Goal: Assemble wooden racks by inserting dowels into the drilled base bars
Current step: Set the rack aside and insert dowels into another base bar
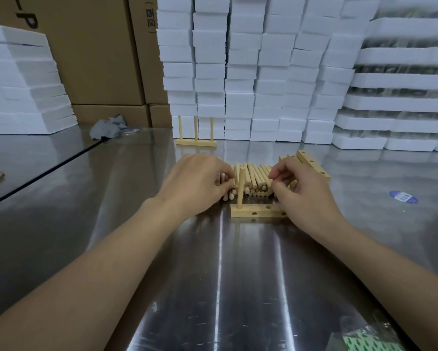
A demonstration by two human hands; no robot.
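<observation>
Item 1. Pale wooden base bar, rectangular, with drilled holes along its top and front. It lies flat on the shiny metal bench, near centre, between the two hands.
Item 2. Upright dowel, pale round wood, seated in the bar's leftmost hole. The other holes in view are empty.
Item 3. Loose dowels, same wood, heaped lying down just behind the bar.
Item 4. Left hand, fingers curled into the left edge of the heap, pinching a few loose dowels.
Item 5. Right hand, resting over the bar's right end with fingers curled. Whether it holds anything cannot be told.
Item 6. Finished rack, a bar with three standing dowels, farther back on the bench.
Item 7. Spare drilled bars, behind the right hand.
Item 8. Stacked white foam blocks and brown cardboard boxes, at the rear.
</observation>
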